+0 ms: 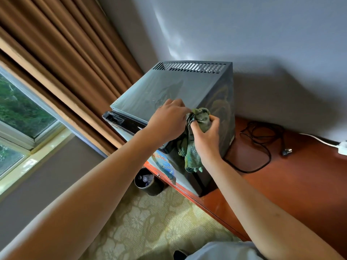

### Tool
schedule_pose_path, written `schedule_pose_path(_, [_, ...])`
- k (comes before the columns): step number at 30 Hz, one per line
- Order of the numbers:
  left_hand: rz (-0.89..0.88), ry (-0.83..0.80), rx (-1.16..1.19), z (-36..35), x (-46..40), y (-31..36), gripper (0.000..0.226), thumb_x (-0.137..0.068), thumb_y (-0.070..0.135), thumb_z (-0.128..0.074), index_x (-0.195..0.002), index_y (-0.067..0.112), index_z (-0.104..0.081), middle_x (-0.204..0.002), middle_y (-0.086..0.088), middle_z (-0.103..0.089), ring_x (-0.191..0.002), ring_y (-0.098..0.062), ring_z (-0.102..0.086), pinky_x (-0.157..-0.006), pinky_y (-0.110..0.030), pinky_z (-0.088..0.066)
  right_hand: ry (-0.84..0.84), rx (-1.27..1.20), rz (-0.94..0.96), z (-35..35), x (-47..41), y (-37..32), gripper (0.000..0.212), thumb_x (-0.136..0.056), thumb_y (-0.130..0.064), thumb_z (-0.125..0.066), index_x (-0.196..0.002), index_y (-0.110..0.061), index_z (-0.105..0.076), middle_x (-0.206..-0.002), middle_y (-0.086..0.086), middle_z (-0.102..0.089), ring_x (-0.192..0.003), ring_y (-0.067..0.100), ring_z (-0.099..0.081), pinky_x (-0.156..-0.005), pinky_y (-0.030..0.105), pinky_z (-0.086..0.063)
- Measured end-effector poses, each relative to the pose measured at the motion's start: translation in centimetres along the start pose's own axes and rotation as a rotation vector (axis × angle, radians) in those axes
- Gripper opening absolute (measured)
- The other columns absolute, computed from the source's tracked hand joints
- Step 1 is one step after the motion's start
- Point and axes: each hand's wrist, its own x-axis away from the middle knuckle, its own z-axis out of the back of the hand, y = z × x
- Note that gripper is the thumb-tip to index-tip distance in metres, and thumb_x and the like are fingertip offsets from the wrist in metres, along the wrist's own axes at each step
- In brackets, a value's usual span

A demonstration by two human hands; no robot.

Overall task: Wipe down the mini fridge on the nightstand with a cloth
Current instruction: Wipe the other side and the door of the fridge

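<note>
Your right hand (205, 136) has its fingers closed around the bunched green cloth (195, 139) at the front top corner of the mini fridge (169, 85), which stands on the red-brown nightstand (281, 181) by the wall; your left hand (169, 119) is curled at the same bunch, though whether it grips or only steadies cannot be told. The tail of cloth hangs loose over the door. Hard pushing near the front edge could shift the fridge or tug its black cord (262, 147).
</note>
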Motion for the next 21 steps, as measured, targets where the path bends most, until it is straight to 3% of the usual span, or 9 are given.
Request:
schedule_pose_path(4, [-0.007, -0.018, -0.021, -1.0, -0.2, 0.4, 0.043, -0.105, 0.024, -0.039, -0.145, 0.023, -0.054, -0.150, 0.005, -0.048, -0.141, -0.023, -0.034, -0.115, -0.048, -0.036, 0.070, -0.079, -0.205, 0.7, -0.5, 2.1, 0.032, -0.094, -0.032, -0.067, -0.116, -0.022, -0.045, -0.100, 0.000, -0.064, -0.086, 0.016, -0.064, -0.067, 0.026, -0.049])
schedule_pose_path(7, [0.021, -0.052, -0.001, -1.3, -0.5, 0.6, 0.046, -0.107, 0.028, -0.037, -0.152, 0.023, -0.046, -0.156, 0.009, -0.042, -0.147, -0.020, -0.027, -0.119, -0.046, -0.028, 0.062, -0.041, -0.302, 1.1, -1.7, 1.3, 0.034, -0.091, -0.034, -0.069, -0.112, -0.021, -0.045, -0.103, 0.004, -0.063, -0.089, 0.020, -0.064, -0.073, 0.037, -0.055])
schedule_pose_path(12, [0.013, -0.041, 0.037, -0.9, -1.3, 0.8, 0.050, -0.103, 0.015, -0.038, -0.152, 0.018, -0.046, -0.156, 0.006, -0.045, -0.147, -0.021, -0.029, -0.122, -0.044, -0.028, 0.004, -0.081, -0.119, 0.5, -3.7, -3.3, 0.042, -0.087, -0.032, -0.074, -0.114, -0.017, -0.047, -0.099, 0.003, -0.065, -0.082, 0.015, -0.066, -0.065, 0.033, -0.057])
schedule_pose_path(16, [0.011, -0.082, 0.042, -0.7, -2.0, 0.8, 0.055, -0.098, 0.007, -0.039, -0.151, 0.017, -0.048, -0.157, 0.005, -0.044, -0.148, -0.020, -0.027, -0.122, -0.043, -0.027, 0.096, -0.030, -0.061, 0.5, -3.1, -1.0, 0.035, -0.092, -0.033, -0.069, -0.116, -0.020, -0.047, -0.098, -0.006, -0.062, -0.082, 0.007, -0.062, -0.064, 0.015, -0.048])
schedule_pose_path(19, [0.002, -0.076, 0.027, -1.0, -2.5, 1.1, 0.056, -0.096, 0.007, -0.039, -0.151, 0.016, -0.048, -0.156, 0.004, -0.044, -0.148, -0.020, -0.028, -0.123, -0.041, -0.027, 0.151, -0.071, -0.346, 0.9, -2.4, 1.8, 0.036, -0.095, -0.038, -0.064, -0.116, -0.017, -0.043, -0.102, 0.001, -0.058, -0.081, 0.013, -0.056, -0.076, 0.032, -0.049])
schedule_pose_path(21, [0.003, -0.069, 0.028, -0.9, -2.8, 1.3, 0.056, -0.096, 0.005, -0.039, -0.150, 0.016, -0.050, -0.155, 0.003, -0.046, -0.147, -0.020, -0.029, -0.123, -0.040, -0.027, 0.120, -0.056, -0.467, 1.2, -2.6, 1.8, 0.040, -0.095, -0.040, -0.064, -0.117, -0.017, -0.041, -0.106, 0.004, -0.055, -0.083, 0.015, -0.055, -0.078, 0.036, -0.048])
